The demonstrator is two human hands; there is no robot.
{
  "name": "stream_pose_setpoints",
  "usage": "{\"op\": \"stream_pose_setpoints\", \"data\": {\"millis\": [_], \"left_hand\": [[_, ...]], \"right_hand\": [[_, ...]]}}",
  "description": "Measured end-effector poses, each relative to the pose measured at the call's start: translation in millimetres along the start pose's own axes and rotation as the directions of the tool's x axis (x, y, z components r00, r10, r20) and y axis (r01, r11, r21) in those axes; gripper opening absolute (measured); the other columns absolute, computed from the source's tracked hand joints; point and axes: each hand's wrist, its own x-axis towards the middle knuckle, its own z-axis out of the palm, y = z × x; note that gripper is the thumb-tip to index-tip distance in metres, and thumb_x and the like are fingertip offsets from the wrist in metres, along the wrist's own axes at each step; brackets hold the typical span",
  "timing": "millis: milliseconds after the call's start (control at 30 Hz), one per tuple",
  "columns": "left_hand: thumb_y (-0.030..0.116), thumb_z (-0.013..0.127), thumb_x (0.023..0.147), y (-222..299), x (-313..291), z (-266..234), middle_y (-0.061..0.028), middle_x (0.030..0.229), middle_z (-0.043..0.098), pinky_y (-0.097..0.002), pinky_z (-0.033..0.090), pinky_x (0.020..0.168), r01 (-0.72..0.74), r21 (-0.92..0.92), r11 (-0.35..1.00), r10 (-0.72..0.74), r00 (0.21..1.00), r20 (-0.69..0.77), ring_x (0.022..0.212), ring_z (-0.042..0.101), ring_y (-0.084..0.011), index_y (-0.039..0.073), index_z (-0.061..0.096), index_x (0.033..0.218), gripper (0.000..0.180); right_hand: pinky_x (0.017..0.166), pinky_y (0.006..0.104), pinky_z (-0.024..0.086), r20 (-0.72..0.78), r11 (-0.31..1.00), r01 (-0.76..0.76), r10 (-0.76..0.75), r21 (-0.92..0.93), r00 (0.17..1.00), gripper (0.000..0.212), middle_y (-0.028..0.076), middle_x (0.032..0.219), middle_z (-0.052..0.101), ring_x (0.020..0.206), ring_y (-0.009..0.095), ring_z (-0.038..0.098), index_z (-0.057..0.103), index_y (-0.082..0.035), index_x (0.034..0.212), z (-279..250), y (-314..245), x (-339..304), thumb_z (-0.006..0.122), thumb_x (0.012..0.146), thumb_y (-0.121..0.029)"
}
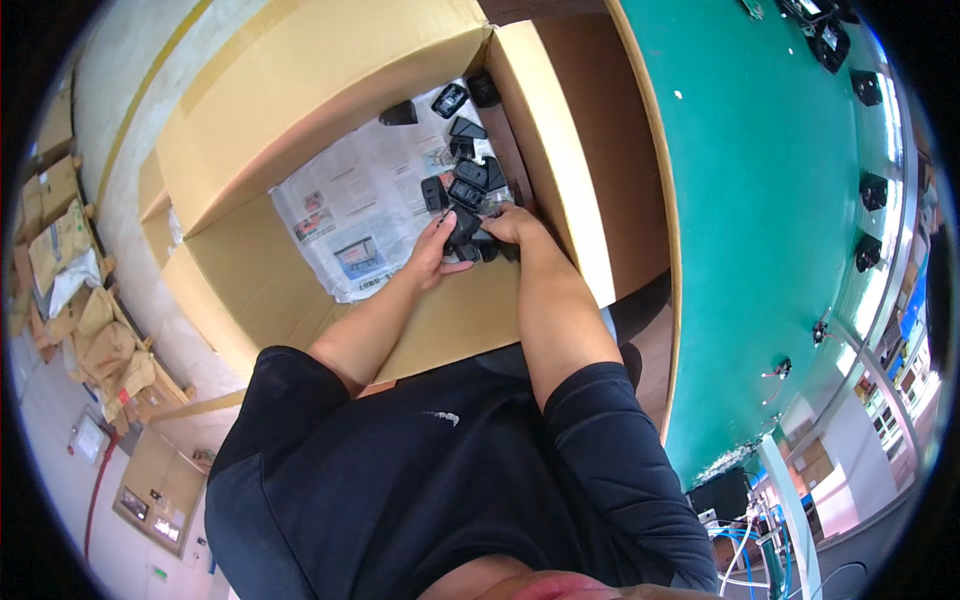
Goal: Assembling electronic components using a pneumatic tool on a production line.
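Both my arms reach down into a large open cardboard box (240, 245). My left hand (430, 258) is closed around a small black plastic housing (463, 228), thumb on top and fingers beneath. Just right of it, my right hand (512, 224) bends its fingers into the pile beside that piece; its fingertips are partly hidden, and what they grip cannot be made out. Several similar black housings lie loosely heaped beyond my hands, among them one with a rectangular opening (450, 99) at the far end. Printed newspaper (345, 205) lines the box floor beneath them.
A green-topped table (750, 230) stands to the right of the box, with several black devices (873, 192) along its far side. Cables (738, 550) hang near its lower corner. At far left, cardboard and wrapping paper (105, 345) lie piled on a pallet.
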Motion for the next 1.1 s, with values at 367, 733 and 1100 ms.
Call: {"op": "stream_pose_setpoints", "data": {"millis": [367, 733, 1100], "left_hand": [[0.050, 0.061, 0.103, -25, 24, 21, -0.0046, 0.118, 0.069, -0.0396, 0.056, 0.092, -0.094, -0.289, 0.953, 0.125, 0.988, 0.089, 0.106, 0.068, -0.0207, 0.012, 0.058, 0.133, 0.048], [0.040, 0.066, 0.103, -37, 20, 40, -0.0071, 0.112, 0.070, -0.0337, 0.055, 0.088, -0.337, -0.201, 0.920, 0.355, 0.933, 0.058, 0.099, 0.068, -0.0175, 0.003, 0.061, 0.128, 0.045], [0.045, 0.063, 0.104, -42, 50, 28, -0.0086, 0.133, 0.063, -0.0364, 0.043, 0.108, -0.335, -0.202, 0.920, 0.364, 0.923, 0.125, 0.124, 0.057, -0.0194, 0.002, 0.056, 0.139, 0.056]], "right_hand": [[0.075, 0.0386, 0.060, 0.394, 0.997, -0.062, 0.043, 0.034, 0.918, 0.086, 0.012, 0.145, 0.058, 0.117, 0.027, 0.063, 0.048, -0.013, 0.154, -21, -8, -32, 0.082, 0.080, -0.041], [0.097, 0.0477, 0.058, 0.257, 0.918, 0.007, 0.103, -0.396, 0.961, 0.111, 0.016, 0.145, 0.061, 0.121, 0.032, 0.067, 0.054, -0.006, 0.147, -23, -3, -36, 0.105, 0.051, -0.028], [0.098, 0.0488, 0.058, 0.231, 0.931, -0.093, 0.183, -0.354, 0.955, 0.099, 0.019, 0.137, 0.066, 0.120, 0.035, 0.068, 0.062, 0.003, 0.137, -30, -13, -52, 0.105, 0.053, -0.027]]}}
